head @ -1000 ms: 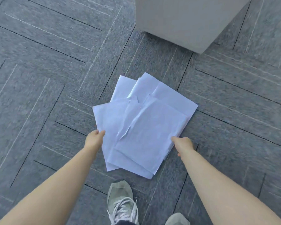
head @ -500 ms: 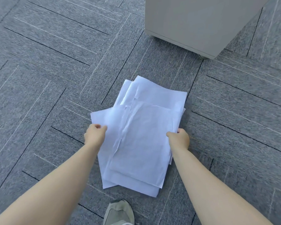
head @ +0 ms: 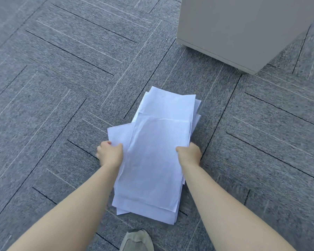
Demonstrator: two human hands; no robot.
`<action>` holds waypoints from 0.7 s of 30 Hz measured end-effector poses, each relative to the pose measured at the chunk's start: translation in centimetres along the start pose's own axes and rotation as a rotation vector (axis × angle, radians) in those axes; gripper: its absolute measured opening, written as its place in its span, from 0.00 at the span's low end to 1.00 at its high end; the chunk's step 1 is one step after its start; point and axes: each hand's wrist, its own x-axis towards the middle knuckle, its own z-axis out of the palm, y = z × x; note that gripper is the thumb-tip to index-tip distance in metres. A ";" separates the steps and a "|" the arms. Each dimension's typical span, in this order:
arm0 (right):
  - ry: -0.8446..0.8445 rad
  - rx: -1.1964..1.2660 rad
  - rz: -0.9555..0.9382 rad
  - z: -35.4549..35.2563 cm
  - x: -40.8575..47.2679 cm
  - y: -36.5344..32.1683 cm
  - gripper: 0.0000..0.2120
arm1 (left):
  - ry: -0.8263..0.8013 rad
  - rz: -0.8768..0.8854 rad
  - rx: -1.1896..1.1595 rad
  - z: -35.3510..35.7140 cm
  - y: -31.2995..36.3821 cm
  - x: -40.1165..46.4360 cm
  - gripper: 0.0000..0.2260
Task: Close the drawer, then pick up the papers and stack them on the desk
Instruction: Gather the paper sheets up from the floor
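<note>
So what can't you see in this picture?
- Head view: the fingers of the left hand and right hand under the papers, hidden by the sheets.
- The cabinet, cut off by the top edge; no drawer shows.
- The shoe, cut off by the bottom edge.
- The desk, out of frame.

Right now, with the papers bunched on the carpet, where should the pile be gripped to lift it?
Grip the papers at the two long side edges near mid-length, coming in from left and right, where the left hand and right hand already pinch. The sheets are fanned unevenly, especially at the far end, so squeezing both sides probably keeps them together; a single end grip would likely let them slide apart.
</note>
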 end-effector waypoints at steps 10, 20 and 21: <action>-0.256 0.009 -0.217 -3.0 -4.6 -6.6 0.09 | -0.414 0.087 -0.259 -5.8 1.6 -2.5 0.29; -0.382 0.116 -0.405 -25.3 -27.5 -32.7 0.11 | -0.826 0.284 -0.665 -31.0 23.4 -20.4 0.55; -0.388 0.119 -0.429 -27.9 -30.0 -35.9 0.12 | -0.861 0.341 -0.679 -34.0 26.4 -22.5 0.48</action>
